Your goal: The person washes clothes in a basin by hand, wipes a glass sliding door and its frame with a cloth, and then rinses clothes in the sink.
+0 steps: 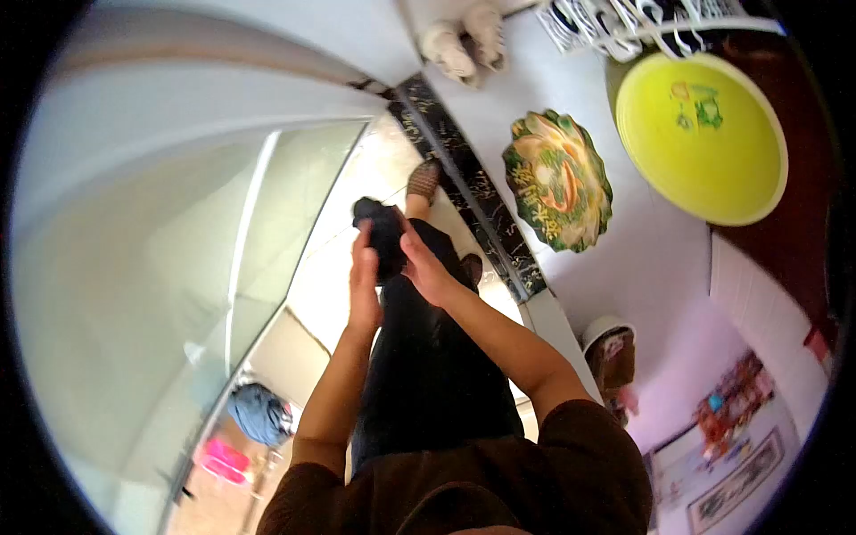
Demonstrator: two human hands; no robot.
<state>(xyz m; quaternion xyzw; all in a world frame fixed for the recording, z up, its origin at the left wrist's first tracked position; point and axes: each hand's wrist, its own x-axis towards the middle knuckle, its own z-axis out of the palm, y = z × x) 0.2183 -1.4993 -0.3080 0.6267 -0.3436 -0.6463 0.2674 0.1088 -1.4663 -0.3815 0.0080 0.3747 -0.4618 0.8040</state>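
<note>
Between my two palms is a black bundle [382, 239] that looks like soft, bunched-up cloth; its exact kind is not clear. My left hand [363, 281] presses on its left side with the fingers pointing away from me. From the right, my right hand [426, 270] presses against the same bundle, its fingers close together and partly hidden. The bundle is held in front of my dark trousers [428, 374], above the pale tiled floor [332, 267].
A black marbled threshold [473, 187] crosses the floor. Beyond it lie a lotus-shaped mat [560, 181], a yellow-green basin [704, 138], pale shoes [464, 45] and a shoe rack [660, 31]. A glass panel [178, 232] stands at left. Behind it sits a pink object [225, 460].
</note>
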